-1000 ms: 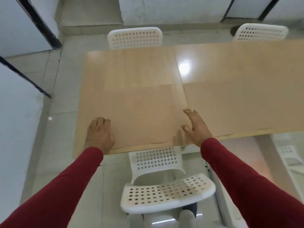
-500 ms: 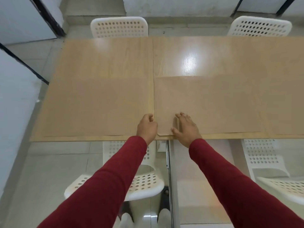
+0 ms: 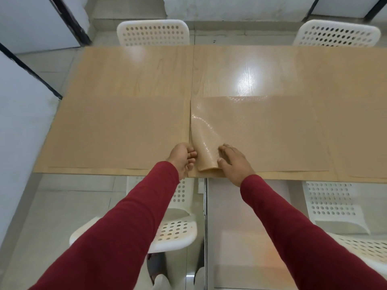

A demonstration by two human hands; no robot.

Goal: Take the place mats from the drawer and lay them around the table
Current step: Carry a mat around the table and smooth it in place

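Since half a second ago the near left corner of the right place mat has come up off the table; before, it lay flat under both hands. Left hand now pinches that lifted corner, fingers closed on its edge; right hand rests open beside the curl, palm down, holding nothing. Mat is thin, glossy, tan, close to the tabletop in colour; the rest of it lies flat on the near right half. A second mat lies flat on the near left half, just beside the first, the table's centre seam between them. A further sheet edge shows at far right, too cut off to identify. Likely step: straightening or shifting the right mat. To do it well, lift only the corner, slide the mat so its near edge runs parallel to the table edge, then smooth outward with the flat right palm so no bubble stays. Thin sheet looks prone to creasing if tugged. Surface: pale wood laminate, bright light reflection on the far right half. Room: white perforated chairs at far and near sides, grey tiled floor, pale walls.
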